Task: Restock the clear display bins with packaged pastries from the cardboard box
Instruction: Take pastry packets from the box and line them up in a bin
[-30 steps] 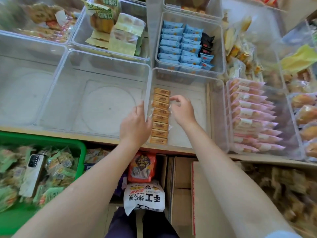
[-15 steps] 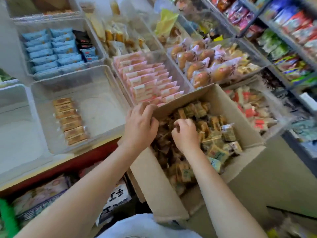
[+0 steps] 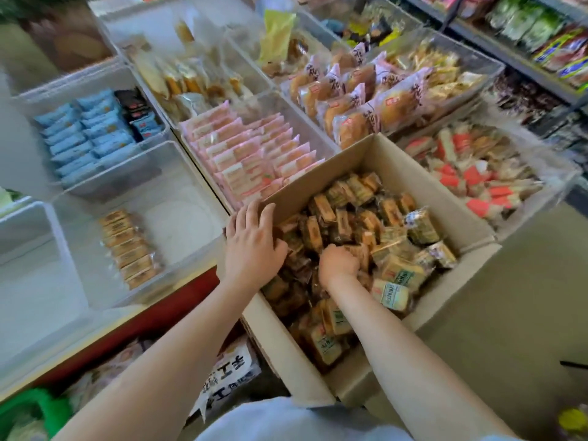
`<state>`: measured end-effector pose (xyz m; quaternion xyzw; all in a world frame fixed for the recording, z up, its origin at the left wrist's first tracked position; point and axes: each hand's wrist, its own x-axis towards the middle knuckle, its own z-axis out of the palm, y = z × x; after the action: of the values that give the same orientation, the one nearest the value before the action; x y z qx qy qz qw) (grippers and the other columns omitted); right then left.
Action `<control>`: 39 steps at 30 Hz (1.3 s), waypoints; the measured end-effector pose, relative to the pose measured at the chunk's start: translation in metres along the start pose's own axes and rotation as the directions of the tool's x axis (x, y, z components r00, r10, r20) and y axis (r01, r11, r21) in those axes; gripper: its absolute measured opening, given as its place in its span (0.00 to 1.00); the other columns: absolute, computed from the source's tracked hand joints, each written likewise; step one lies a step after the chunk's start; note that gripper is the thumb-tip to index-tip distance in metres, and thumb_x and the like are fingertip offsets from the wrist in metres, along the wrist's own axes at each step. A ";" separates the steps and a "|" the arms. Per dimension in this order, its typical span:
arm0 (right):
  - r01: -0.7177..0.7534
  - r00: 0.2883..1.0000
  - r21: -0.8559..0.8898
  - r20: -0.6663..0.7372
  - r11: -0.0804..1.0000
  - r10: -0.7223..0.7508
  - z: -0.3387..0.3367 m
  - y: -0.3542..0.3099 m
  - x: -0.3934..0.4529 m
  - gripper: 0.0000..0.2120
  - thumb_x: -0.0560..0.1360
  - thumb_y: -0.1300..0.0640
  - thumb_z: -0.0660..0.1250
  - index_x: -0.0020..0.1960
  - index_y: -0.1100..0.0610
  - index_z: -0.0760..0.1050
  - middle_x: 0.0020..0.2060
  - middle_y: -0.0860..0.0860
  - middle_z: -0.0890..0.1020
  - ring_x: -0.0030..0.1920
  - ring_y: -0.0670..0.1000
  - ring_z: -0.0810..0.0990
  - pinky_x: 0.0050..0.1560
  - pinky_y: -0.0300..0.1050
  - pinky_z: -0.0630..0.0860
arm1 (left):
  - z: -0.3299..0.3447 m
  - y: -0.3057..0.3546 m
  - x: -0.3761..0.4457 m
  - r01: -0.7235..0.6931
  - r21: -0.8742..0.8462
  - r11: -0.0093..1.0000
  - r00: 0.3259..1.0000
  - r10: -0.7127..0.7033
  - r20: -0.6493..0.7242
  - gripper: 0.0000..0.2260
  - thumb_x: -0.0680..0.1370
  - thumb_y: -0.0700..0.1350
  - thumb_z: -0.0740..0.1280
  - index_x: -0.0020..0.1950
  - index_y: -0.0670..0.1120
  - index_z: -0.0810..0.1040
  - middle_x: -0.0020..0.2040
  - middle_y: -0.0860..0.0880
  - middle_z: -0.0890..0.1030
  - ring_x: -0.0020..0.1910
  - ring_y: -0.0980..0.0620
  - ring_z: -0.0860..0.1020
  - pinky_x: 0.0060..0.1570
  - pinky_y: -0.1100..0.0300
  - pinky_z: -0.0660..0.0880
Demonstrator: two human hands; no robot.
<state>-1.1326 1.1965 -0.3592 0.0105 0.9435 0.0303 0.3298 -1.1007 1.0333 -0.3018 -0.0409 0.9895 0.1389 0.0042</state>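
Observation:
An open cardboard box (image 3: 445,291) stands in front of the counter, filled with brown and green packaged pastries (image 3: 391,224). My left hand (image 3: 251,246) rests with straight fingers on the box's far left corner and the packets beneath it. Beside it, my right hand (image 3: 339,262) is dug into the pile with its fingers curled round packets; the fingertips are hidden. To the left, a clear display bin (image 3: 178,224) holds a single row of brown pastries (image 3: 129,249) along its left side.
Around that bin are bins of pink packets (image 3: 251,154), blue packets (image 3: 86,132), wrapped buns (image 3: 356,100) and red-and-white packets (image 3: 471,173). A bare clear bin (image 3: 28,281) is at far left. A white bag (image 3: 229,374) and green basket (image 3: 28,409) sit below the counter.
Both hands left the row of pastries in the clear bin and moved right into the cardboard box. My right hand has since pushed deeper into the pile and curled.

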 end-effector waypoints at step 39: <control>0.681 0.685 -0.047 0.394 0.731 -0.613 -0.034 -0.298 0.020 0.20 0.80 0.65 0.58 0.67 0.53 0.79 0.66 0.51 0.79 0.66 0.51 0.75 0.66 0.43 0.71 | -0.018 -0.235 -0.069 0.614 -0.156 0.773 0.769 -0.542 0.339 0.20 0.85 0.54 0.49 0.57 0.49 0.79 0.56 0.44 0.82 0.54 0.42 0.78 0.52 0.52 0.73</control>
<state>-1.1695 0.8985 -0.3642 -0.3506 0.8033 -0.0013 0.4814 -1.0129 0.8088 -0.3481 -0.3266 0.8903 0.2622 0.1789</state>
